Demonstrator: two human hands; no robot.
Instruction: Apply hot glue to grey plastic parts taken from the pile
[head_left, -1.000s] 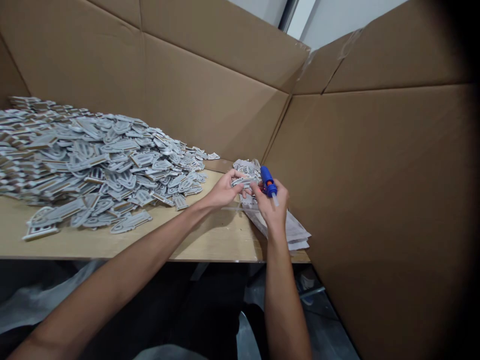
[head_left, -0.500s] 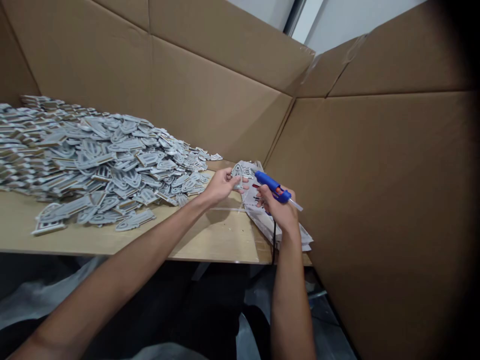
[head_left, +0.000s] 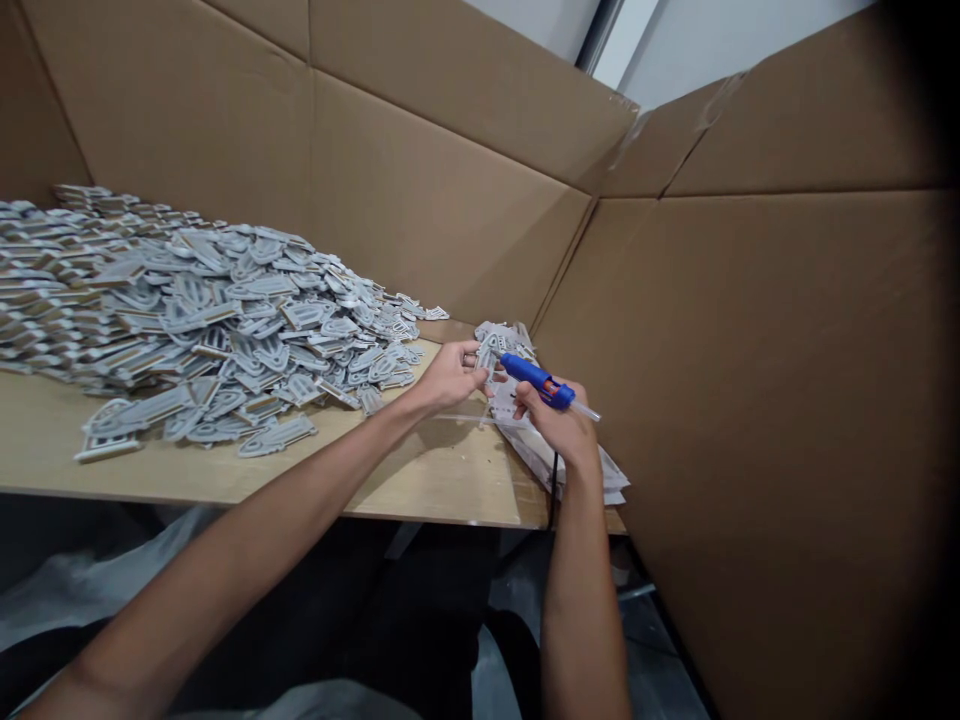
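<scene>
Left hand [head_left: 450, 378] was closed to a pinch at the far end of the table, its fingers curled around a flat gray cut piece [head_left: 486, 358] with tan edges, which was partly hidden by the fingers. Right hand [head_left: 551, 420] was wrapped firmly around the body of a blue hot glue gun [head_left: 534, 378], whose clear glue stick [head_left: 586, 411] stuck out toward the right, and the nozzle end sat close to the held piece. Its black power cord [head_left: 553, 490] dropped past the wooden table [head_left: 420, 485] edge. A loose pile of similar pieces [head_left: 225, 320] lay to the left, with a stack of pale flat sheets [head_left: 577, 470] beneath the right hand, near the corner. Brown cardboard walls [head_left: 450, 200] surrounded the table. Main hazard: the nozzle so near the left fingertips could burn them if the gun was hot, though heat could not be judged. A tug on the cord could jerk the gun, and a sleeve or forearm brushing the pile could send pieces sliding.
</scene>
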